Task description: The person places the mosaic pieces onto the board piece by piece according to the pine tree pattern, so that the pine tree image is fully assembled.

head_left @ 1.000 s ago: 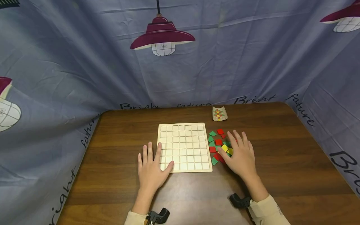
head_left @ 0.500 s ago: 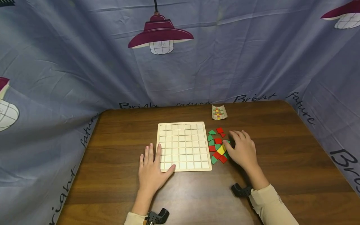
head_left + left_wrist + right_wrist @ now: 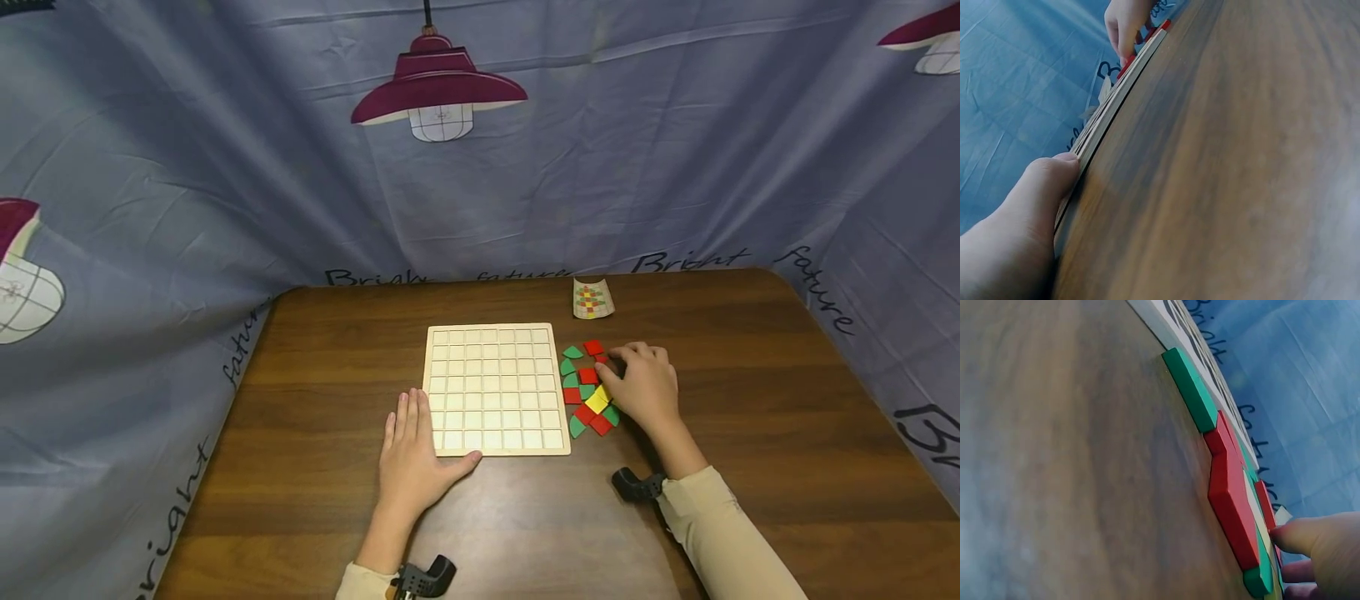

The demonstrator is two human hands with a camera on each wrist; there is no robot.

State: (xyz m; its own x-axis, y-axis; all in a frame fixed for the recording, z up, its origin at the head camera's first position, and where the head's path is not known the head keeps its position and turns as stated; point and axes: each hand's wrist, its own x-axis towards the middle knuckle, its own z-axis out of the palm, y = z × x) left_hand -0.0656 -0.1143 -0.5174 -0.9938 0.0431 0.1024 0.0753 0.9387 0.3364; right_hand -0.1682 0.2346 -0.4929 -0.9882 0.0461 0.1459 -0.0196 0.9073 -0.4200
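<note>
In the head view a pale wooden grid board (image 3: pixel 495 390) lies flat on the table. My left hand (image 3: pixel 412 467) rests at its lower left corner, straight fingers along the left edge and thumb at the front edge. Right of the board is a loose group of flat pieces, including a red square (image 3: pixel 588 376), a yellow piece (image 3: pixel 597 399) and a green piece (image 3: pixel 573 352). My right hand (image 3: pixel 643 387) is bent over the right side of this group, thumb and forefinger near a small red piece (image 3: pixel 602 359). Whether they pinch a piece is hidden.
A small curved card (image 3: pixel 592 299) with a coloured grid pattern stands at the back of the brown wooden table (image 3: pixel 337 333). Blue-grey curtains (image 3: pixel 637 167) printed with lamps and lettering hang behind and at the sides. Each wrist wears a black camera (image 3: pixel 636 485).
My right hand has drawn its spread fingers in and moved up toward the red pieces, uncovering the yellow and green ones. My left fingers have closed together and shifted to the board's edge.
</note>
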